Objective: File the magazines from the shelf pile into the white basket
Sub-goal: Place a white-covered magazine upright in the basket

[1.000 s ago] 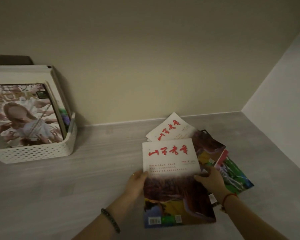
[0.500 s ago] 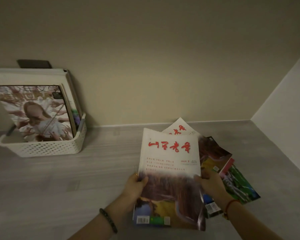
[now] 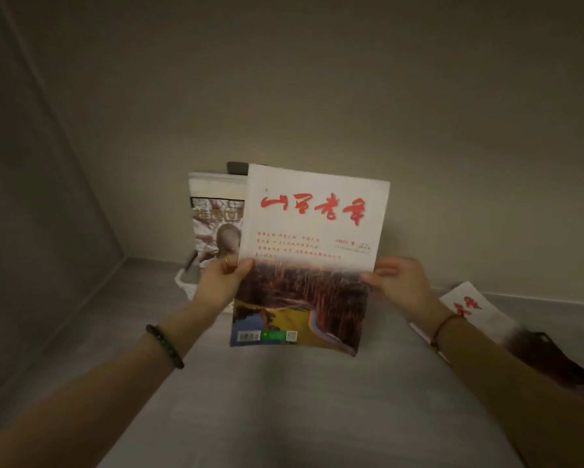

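The person held a magazine (image 3: pixel 311 251) upright in the air with both hands. Its white cover with red brush lettering faced them, and a reddish landscape picture ran across the lower half. The left hand (image 3: pixel 221 285) gripped the left edge about halfway down, thumb laid on the front and the other fingers tucked out of sight behind. A thin gold ring (image 3: pixel 226 260) showed on one finger, and a dark bead bracelet (image 3: pixel 165 346) sat on that wrist. The right hand (image 3: pixel 402 285) took the right edge at much the same height, thumb tip pressed on the cover and fingers reaching round toward the back. That hand was blurred, so I could not make out each finger. A red cord (image 3: pixel 442 327) circled its wrist. Just beyond the left fingers stood the white basket (image 3: pixel 185 286), mostly hidden by them and showing only a perforated corner. A filed magazine (image 3: pixel 216 224) stood upright in it against the wall (image 3: pixel 317 96). Well out past the right fingers, the pile (image 3: pixel 467 307) lay flat on the grey shelf (image 3: pixel 284 400), a matching white-and-red cover resting over a darker one.
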